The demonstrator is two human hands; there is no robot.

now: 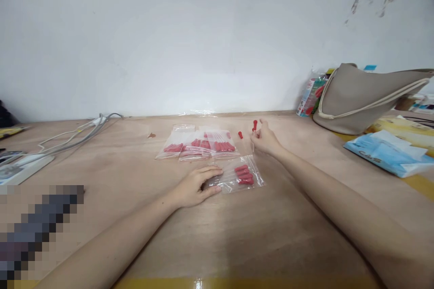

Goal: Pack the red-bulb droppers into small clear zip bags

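My left hand (198, 186) rests at the left edge of a clear zip bag (225, 186), its fingers stretched and thumb apart. Several red rubber bulbs (244, 174) show at the bag's right end. Beyond the bag, my right hand (266, 139) pinches a dropper (255, 125) with a red rubber bulb; its thin clear tube points down. Just left of those fingers lies a second red-bulbed dropper (240, 135) on the table. Behind my left hand, several filled zip bags (200, 146) with red bulbs inside lie side by side, partly overlapping.
A grey bag (359, 97) with a cord stands at the right against the wall, beside a clear printed package (309, 97). A blue tissue pack (386, 153) lies in front. Cables (76, 137) and a white power strip (30, 167) are at the left. The lower left corner is pixelated.
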